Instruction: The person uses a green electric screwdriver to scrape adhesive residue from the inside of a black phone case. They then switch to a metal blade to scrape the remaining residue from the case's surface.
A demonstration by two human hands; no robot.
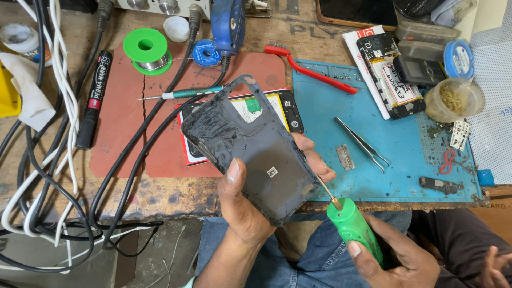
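Observation:
My left hand (242, 205) grips a dark grey phone back cover (250, 146), inner side up, tilted over the table's front edge; the thumb lies on its inner face and the fingers wrap its right edge. My right hand (397, 261) holds a green-handled screwdriver (354, 229), whose thin metal tip points up at the cover's lower right edge near my left fingers. Behind the cover an opened phone (277, 106) with its battery showing lies on a red mat (122, 144).
A blue work mat (405, 160) carries tweezers (362, 143), a small blade (345, 157) and loose parts. A red brush (312, 68), another opened phone (392, 74), a jar of screws (453, 100), green solder spool (146, 50), black marker (95, 98) and many cables (48, 160) surround it.

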